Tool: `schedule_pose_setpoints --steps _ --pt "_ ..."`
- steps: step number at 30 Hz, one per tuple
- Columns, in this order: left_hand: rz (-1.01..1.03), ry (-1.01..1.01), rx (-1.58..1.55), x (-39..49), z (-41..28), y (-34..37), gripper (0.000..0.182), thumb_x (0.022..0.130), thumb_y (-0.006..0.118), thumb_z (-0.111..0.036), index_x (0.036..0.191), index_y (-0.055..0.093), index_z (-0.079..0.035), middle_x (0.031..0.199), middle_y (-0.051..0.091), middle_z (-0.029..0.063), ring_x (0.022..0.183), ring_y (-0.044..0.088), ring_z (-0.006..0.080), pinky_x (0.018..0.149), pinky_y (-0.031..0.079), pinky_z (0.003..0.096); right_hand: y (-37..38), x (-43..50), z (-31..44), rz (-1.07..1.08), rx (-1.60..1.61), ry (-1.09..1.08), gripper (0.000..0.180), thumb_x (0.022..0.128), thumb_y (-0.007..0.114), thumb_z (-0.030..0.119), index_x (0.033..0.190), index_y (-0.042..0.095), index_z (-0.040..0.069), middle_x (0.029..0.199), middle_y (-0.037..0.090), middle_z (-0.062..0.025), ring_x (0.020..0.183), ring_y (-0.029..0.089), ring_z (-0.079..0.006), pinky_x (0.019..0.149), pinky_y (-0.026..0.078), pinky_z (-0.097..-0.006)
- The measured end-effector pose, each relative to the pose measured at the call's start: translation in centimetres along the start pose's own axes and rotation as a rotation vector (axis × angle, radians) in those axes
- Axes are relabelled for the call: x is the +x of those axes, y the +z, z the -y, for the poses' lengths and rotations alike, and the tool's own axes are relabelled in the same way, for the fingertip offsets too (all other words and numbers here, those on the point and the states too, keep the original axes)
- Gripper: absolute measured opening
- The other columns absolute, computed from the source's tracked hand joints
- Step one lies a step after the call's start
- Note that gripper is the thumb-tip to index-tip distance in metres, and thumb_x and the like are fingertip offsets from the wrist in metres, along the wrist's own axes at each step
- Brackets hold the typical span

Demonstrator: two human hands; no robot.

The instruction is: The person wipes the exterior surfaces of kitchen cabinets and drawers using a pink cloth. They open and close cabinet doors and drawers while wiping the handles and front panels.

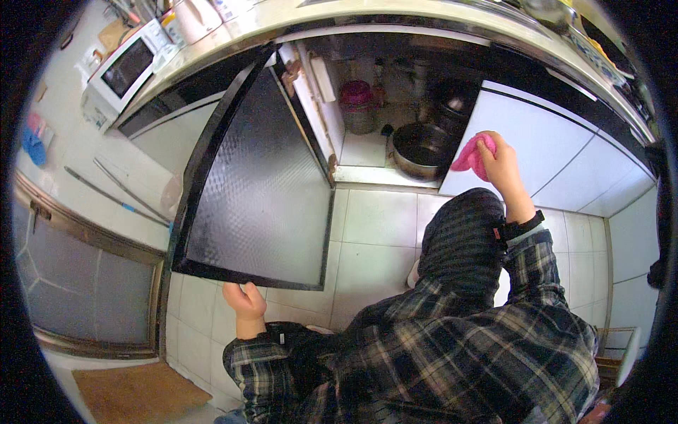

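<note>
A bunched pink cloth (471,160) is held in my right hand (499,159), in front of the white cabinet front (535,135) on the right. My left hand (245,303) grips the free edge of an open cabinet door (259,185), which has a black frame and a textured grey panel. Behind that door, the lower cabinet shows its inside. A dark metal pot (422,151) sits near its front, with more cookware (453,100) in shadow behind. A jar with a pink lid (357,103) stands further back to the left.
The countertop (228,34) runs overhead, with a white microwave (119,74) and a kettle (195,18) at the left. Two thin poles (124,199) lean by the left wall. A brown mat (140,395) lies on the floor near a framed door (90,286).
</note>
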State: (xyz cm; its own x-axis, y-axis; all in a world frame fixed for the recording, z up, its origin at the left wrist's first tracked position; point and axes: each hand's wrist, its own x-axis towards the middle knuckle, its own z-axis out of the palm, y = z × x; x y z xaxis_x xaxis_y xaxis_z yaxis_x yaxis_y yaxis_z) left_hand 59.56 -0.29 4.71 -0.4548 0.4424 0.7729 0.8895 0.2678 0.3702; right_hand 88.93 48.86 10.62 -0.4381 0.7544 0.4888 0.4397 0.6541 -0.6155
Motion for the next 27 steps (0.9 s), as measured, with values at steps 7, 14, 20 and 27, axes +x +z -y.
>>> schedule_pose_setpoints --steps 7,14,20,27 --pt "0.196 0.235 -0.082 0.5 -4.3 4.0 0.057 0.087 0.063 -0.048 0.118 0.064 0.000 0.118 0.063 0.0220 0.110 0.059 0.0441 0.096 0.044 0.0475 -5.6 -1.2 -7.6 -0.175 -0.089 0.059 0.027 0.092 0.061 0.024 0.112 0.064 0.006 0.097 0.068 -0.0238 0.092 0.066 -0.0416 0.079 0.053 -0.0440" --pt "0.202 0.165 -0.296 0.2 -7.8 9.3 0.071 0.076 0.076 -0.047 0.126 0.057 -0.001 0.127 0.057 0.0217 0.117 0.054 0.0442 0.102 0.038 0.0491 -9.2 -6.1 -13.2 -0.119 -0.146 0.234 0.028 0.091 0.061 0.026 0.112 0.064 0.007 0.099 0.068 -0.0231 0.095 0.065 -0.0417 0.081 0.052 -0.0453" --pt "0.246 0.247 -0.249 3.9 -13.0 11.4 0.064 0.063 0.082 -0.033 0.116 0.062 -0.003 0.114 0.064 0.0189 0.104 0.061 0.0411 0.092 0.047 0.0442 -13.1 -10.7 -16.3 -0.143 -0.235 0.313 0.028 0.093 0.062 0.024 0.113 0.064 0.005 0.098 0.068 -0.0231 0.093 0.067 -0.0375 0.080 0.052 -0.0415" --pt "0.218 0.331 -0.190 6.6 -18.2 15.2 0.041 0.056 0.086 -0.035 0.060 0.054 -0.010 0.055 0.051 0.0039 0.050 0.051 0.0276 0.047 0.040 0.0399 -16.3 -13.5 -15.8 -0.230 -0.270 0.373 0.027 0.092 0.062 0.024 0.113 0.064 0.006 0.098 0.069 -0.0200 0.092 0.068 -0.0342 0.081 0.052 -0.0410"
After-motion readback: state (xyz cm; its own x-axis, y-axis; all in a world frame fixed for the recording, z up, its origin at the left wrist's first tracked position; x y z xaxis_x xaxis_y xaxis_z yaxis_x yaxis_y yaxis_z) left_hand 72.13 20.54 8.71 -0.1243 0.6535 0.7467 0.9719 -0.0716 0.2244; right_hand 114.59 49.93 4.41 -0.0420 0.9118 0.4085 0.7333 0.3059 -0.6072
